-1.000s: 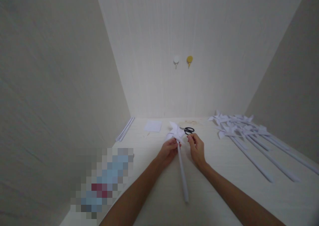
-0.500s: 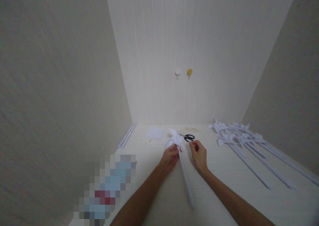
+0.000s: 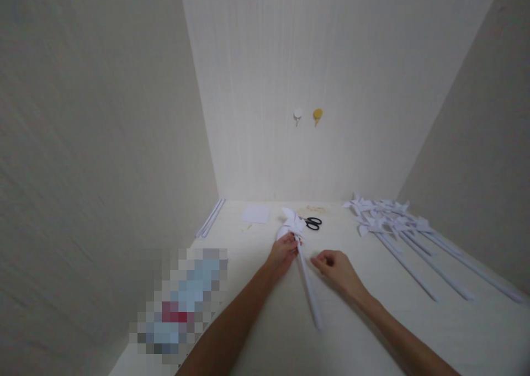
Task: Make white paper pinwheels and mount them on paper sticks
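A white paper pinwheel (image 3: 291, 224) on a long white rolled stick (image 3: 309, 290) lies on the pale table (image 3: 364, 321). My left hand (image 3: 284, 254) is closed on it just under the pinwheel's head. My right hand (image 3: 337, 268) hovers low to the right of the stick, its fingers curled in a loose pinch, and I cannot make out anything in it. Black scissors (image 3: 313, 223) lie just beyond the pinwheel.
Several finished white pinwheels (image 3: 397, 227) lie side by side at the right. A white paper square (image 3: 255, 213) sits at the back, with white rolled sticks (image 3: 210, 218) along the left wall. Two hooks (image 3: 307, 115) hang on the back wall. A blurred patch (image 3: 182, 304) covers the near left.
My right hand has dropped back from the pinwheel's head toward me and to the right of the stick. My left hand keeps its hold.
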`<control>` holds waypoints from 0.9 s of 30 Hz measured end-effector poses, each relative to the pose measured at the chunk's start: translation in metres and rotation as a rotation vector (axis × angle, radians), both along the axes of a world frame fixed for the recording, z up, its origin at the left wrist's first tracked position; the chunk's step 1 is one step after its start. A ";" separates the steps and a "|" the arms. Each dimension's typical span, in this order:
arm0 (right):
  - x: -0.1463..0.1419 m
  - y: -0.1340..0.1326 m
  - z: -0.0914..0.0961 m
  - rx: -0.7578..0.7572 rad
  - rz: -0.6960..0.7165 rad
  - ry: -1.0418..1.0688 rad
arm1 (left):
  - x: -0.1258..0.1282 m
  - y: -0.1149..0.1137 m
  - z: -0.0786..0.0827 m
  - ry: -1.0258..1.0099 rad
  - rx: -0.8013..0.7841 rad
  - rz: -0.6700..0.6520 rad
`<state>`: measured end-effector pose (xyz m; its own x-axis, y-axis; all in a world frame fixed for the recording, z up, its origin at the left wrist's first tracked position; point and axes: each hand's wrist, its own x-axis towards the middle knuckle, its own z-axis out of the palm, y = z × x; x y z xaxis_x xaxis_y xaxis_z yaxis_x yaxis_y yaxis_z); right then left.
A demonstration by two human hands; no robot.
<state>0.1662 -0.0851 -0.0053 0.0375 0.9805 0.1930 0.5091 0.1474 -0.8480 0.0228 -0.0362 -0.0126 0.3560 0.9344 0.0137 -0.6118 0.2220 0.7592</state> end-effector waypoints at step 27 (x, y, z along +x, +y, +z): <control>-0.018 -0.007 -0.012 -0.130 0.056 0.057 | 0.002 0.002 -0.005 0.023 -0.012 0.053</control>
<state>0.1481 -0.0919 -0.0172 -0.0107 0.9980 0.0630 0.4538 0.0610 -0.8890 0.0251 -0.0342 -0.0174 0.3064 0.9519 -0.0055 -0.6053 0.1993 0.7706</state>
